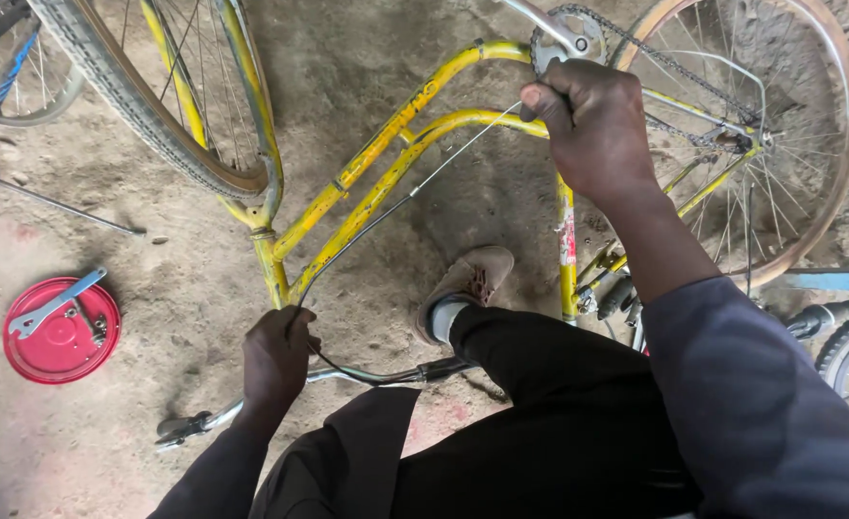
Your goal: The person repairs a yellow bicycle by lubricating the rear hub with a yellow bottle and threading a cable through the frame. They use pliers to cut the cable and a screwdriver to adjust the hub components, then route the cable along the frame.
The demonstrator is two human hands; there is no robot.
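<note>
Dirt floor (136,452): both hands (left (277,354), right (592,125)) pinch cable (415,192).

A thin grey steel brake cable (415,190) runs taut and slanting along the upturned yellow steel bicycle frame (386,144), from its head tube up toward its crank.

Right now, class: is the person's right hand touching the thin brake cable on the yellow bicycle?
Touching. The head view shows the right hand pinching the end of the thin cable between thumb and fingers, above the yellow bicycle frame.
</note>
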